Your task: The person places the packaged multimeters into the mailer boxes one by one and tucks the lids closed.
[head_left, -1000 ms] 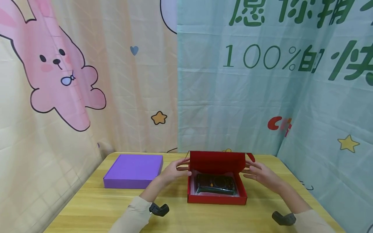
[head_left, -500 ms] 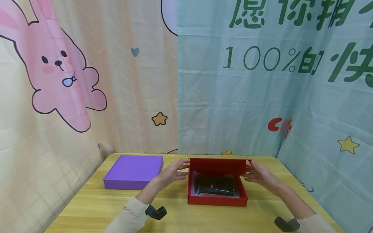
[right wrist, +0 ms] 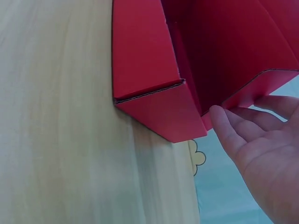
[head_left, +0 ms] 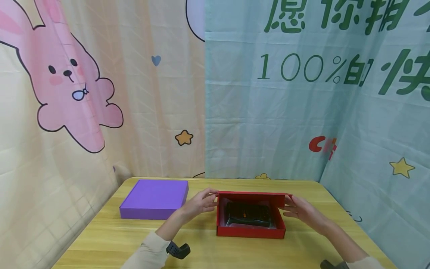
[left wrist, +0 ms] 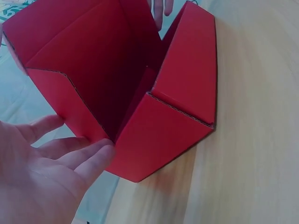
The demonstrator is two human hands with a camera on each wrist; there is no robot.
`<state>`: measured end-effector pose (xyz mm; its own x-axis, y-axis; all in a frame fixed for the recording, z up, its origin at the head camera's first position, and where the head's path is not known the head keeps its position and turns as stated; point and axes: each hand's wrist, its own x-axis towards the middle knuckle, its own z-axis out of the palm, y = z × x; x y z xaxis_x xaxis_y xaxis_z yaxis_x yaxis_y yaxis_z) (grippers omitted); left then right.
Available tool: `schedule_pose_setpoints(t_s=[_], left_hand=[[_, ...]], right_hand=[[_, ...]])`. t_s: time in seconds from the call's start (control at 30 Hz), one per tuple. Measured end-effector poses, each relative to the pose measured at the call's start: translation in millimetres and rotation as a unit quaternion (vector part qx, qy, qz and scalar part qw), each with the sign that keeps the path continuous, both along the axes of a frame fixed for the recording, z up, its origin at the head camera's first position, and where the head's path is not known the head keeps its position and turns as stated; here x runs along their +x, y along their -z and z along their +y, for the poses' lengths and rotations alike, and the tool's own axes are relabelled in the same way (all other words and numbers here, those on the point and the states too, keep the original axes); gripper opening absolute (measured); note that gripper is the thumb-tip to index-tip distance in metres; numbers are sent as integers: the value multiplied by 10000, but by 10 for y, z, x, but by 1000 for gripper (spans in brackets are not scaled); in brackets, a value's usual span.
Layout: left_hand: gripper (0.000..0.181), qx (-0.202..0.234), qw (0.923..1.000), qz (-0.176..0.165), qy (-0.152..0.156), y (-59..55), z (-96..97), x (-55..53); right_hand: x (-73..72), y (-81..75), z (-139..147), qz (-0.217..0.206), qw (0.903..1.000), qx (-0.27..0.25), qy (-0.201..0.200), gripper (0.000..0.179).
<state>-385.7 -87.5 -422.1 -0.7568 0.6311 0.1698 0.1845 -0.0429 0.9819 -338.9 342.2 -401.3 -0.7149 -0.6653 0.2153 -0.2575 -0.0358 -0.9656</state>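
A red cardboard box (head_left: 250, 232) stands on the table, its hinged lid (head_left: 252, 193) tilted partway down over it. Inside lies a black, wallet-like item (head_left: 248, 214) in clear plastic; the lid shades its back part. My left hand (head_left: 198, 204) is at the lid's left side, with extended fingers (left wrist: 96, 158) touching the red side flap (left wrist: 70, 100). On the other side, my right hand (head_left: 304, 210) touches the right flap (right wrist: 261, 88) with its fingers (right wrist: 229, 128) stretched out.
A flat purple box (head_left: 154, 199) sits closed on the wooden table (head_left: 208, 254), left of the red one. Printed curtains (head_left: 161, 93) hang behind the table and along both sides. Each wrist carries a dark camera mount (head_left: 178, 250).
The red box's lid has swung forward and down over the box. Both hands have come down a little with it, staying at its sides. The purple box has stayed put.
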Motion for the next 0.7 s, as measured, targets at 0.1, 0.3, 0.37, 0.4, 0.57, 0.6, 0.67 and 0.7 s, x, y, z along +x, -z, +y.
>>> schedule_pose_setpoints(t_s=[0.1, 0.3, 0.37, 0.4, 0.57, 0.6, 0.67, 0.7], left_hand=[[61, -106, 9998, 146, 43, 41, -24, -8], [67, -214, 9994, 275, 43, 74, -53, 3], [70, -275, 9991, 336, 43, 78, -65, 15], [71, -341, 9986, 404, 35, 81, -71, 20], [75, -533, 9967, 595, 142, 108, -96, 30], [75, -533, 9967, 591, 168, 115, -97, 32], [75, -486, 9971, 532, 227, 130, -100, 37], [75, -464, 9972, 531, 249, 136, -105, 42]], right_hand=[[11, 25, 6, -48, 10000, 48, -36, 58], [22, 82, 32, -130, 9998, 148, -34, 53], [29, 103, 45, -139, 9997, 146, -104, 52], [33, 116, 51, -133, 9997, 154, -138, 52], [60, 171, 59, -30, 9989, 473, 30, 56], [67, 179, 59, -24, 9984, 557, 117, 58], [81, 191, 60, 2, 9973, 687, 260, 59], [89, 195, 60, 9, 9967, 739, 334, 60]])
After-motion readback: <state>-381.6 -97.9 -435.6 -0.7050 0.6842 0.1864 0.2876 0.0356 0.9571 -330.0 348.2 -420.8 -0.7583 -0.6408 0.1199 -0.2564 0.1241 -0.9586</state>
